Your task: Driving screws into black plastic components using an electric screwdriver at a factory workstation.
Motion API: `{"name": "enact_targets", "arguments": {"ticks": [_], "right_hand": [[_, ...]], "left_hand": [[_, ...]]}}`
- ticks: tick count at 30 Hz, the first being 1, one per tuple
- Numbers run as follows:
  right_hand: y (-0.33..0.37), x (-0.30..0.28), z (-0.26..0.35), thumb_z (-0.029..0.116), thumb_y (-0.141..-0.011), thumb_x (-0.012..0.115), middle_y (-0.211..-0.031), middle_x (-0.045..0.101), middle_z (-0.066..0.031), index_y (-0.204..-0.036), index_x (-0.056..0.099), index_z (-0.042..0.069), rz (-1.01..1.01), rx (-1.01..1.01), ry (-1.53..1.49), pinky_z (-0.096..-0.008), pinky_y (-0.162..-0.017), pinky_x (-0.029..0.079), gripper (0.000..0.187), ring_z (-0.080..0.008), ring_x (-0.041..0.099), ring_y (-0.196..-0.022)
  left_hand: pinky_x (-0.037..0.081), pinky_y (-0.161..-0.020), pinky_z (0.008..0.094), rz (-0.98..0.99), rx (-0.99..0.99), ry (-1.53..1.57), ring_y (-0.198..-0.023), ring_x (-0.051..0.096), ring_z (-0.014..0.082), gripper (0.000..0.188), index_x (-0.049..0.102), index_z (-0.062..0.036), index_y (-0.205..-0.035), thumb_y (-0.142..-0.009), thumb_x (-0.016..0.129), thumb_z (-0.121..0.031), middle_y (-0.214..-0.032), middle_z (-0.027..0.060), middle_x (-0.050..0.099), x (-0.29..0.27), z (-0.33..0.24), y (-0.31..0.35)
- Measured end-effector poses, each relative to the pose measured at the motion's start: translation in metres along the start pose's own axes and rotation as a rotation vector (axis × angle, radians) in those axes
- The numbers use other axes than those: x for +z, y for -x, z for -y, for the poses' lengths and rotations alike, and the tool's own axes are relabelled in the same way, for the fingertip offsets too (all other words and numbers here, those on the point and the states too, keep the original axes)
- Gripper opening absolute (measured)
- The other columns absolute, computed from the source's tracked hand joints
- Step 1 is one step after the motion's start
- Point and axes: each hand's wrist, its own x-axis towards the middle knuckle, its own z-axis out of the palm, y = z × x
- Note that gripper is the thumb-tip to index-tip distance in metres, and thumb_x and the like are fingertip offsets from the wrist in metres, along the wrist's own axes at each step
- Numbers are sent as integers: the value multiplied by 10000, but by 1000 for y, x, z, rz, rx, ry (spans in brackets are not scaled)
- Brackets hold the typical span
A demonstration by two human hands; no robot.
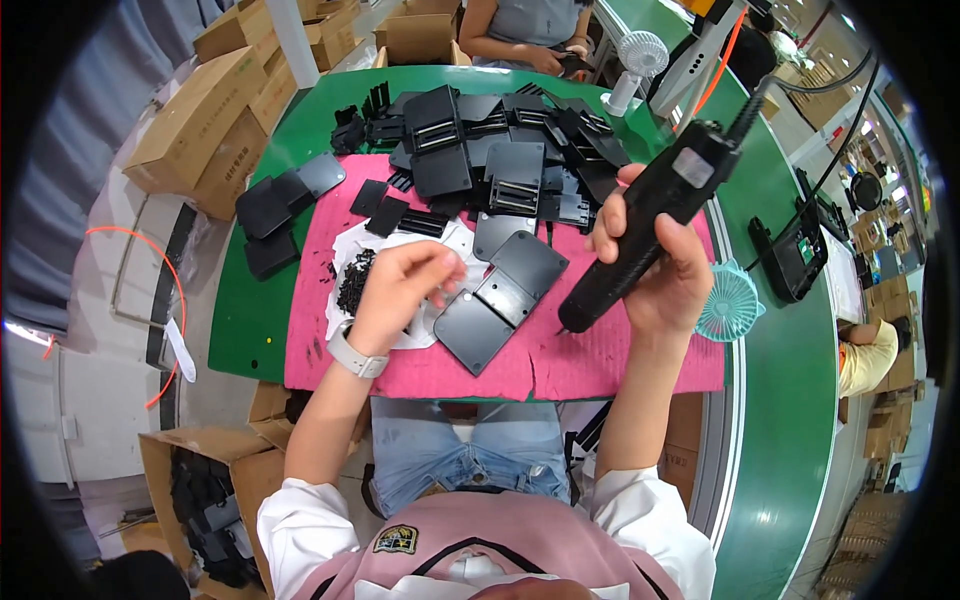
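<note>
My right hand is wrapped round a black electric screwdriver, its tip angled down to the left above the pink mat. Thumb and fingers of my left hand are drawn together; whatever they hold, if anything, is too small to make out. Beside that hand, a heap of small black screws lies on a crumpled white sheet. Between my hands rests a black assembly of two flat plates joined by a middle piece, partly over the sheet.
Many black plates and brackets are piled at the mat's far side. More plates lie at the left on the green table. A teal fan stands right, a white fan at the back. Across sits another person.
</note>
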Motion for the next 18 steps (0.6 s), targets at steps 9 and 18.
{"name": "enact_targets", "arguments": {"ticks": [9, 18], "right_hand": [[-11, 21, -13, 480, -851, 599, -607, 461, 13, -1227, 424, 60, 352, -514, -339, -289, -524, 445, 590, -97, 461, -423], [-12, 19, -32, 491, -845, 606, -626, 488, -28, -1069, 405, 98, 399, -530, -342, -311, -525, 447, 495, -135, 465, -435]], "left_hand": [[490, -574, 225, 121, 49, 301, -702, 600, 112, 237, 636, 40, -896, -916, 599, -193, -826, 77, 641, 21, 14, 2], [475, -578, 218, 108, 78, 273, -665, 580, 95, 165, 641, 50, -914, -888, 632, -113, -832, 90, 656, 18, 15, 3]]}}
